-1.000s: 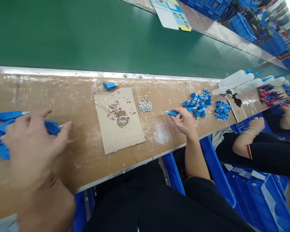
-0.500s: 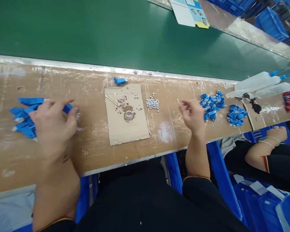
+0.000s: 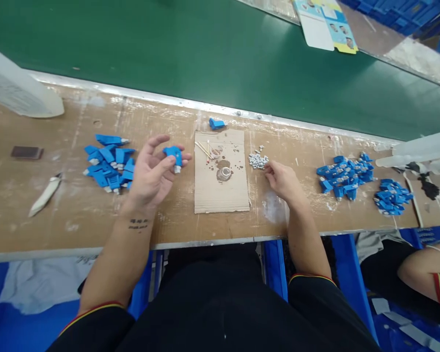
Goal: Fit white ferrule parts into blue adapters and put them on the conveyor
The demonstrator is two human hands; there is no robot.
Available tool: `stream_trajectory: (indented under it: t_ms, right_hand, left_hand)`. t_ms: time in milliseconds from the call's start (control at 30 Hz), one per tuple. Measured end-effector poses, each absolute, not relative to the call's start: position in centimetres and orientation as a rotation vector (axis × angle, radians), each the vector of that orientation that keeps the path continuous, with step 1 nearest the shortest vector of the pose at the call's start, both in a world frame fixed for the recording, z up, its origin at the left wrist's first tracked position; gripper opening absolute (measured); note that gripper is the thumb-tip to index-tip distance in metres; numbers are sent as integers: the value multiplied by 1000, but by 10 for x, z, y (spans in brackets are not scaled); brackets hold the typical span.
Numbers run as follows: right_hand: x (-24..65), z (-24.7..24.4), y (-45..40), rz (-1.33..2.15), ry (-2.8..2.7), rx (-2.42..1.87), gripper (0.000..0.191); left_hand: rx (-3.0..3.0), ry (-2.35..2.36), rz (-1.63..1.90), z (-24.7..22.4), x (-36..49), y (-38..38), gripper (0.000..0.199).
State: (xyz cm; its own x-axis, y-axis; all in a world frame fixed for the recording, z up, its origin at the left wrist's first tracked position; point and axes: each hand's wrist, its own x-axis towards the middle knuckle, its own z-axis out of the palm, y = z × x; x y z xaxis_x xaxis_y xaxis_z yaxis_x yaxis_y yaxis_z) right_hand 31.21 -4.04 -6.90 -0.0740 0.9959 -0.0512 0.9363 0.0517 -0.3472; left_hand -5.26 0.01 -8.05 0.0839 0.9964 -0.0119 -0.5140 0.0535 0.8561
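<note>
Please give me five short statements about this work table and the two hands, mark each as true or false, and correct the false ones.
1. The cardboard sheet lies between the left hand and the right hand. True.
2. The left hand holds a blue piece with a white tip. True.
3. The right hand reaches into a heap of blue pieces. False: it is at the pile of small pale parts.
4. A blue piece lies on the middle of the cardboard sheet. False: the lone blue piece lies just beyond its far edge.
5. To the right of the right hand lie a larger blue heap and a smaller blue heap. True.
</note>
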Motion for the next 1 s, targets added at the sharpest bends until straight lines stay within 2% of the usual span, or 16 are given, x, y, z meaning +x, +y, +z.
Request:
stream_trajectory:
  t_ms: [200, 367, 467, 667, 1000]
  right_hand:
    - [288, -44, -49, 518, -1899, -1659, 15]
    - [223, -23, -54, 681, -1769, -1036, 16]
    - [190, -29, -53, 694, -1721, -811, 18]
    - [172, -50, -54, 562, -1760, -778, 20]
    - [172, -54, -55, 360, -1824, -753, 41]
  left_hand:
    - [745, 642, 1180, -63, -36, -13, 41]
    - [956, 682, 1117, -63, -20, -26, 28]
    - [1159, 752, 1101, -64, -12, -32, 32]
    - [1263, 721, 1065, -60, -5, -34, 46]
    - [1002, 633, 915, -64, -1, -38, 51]
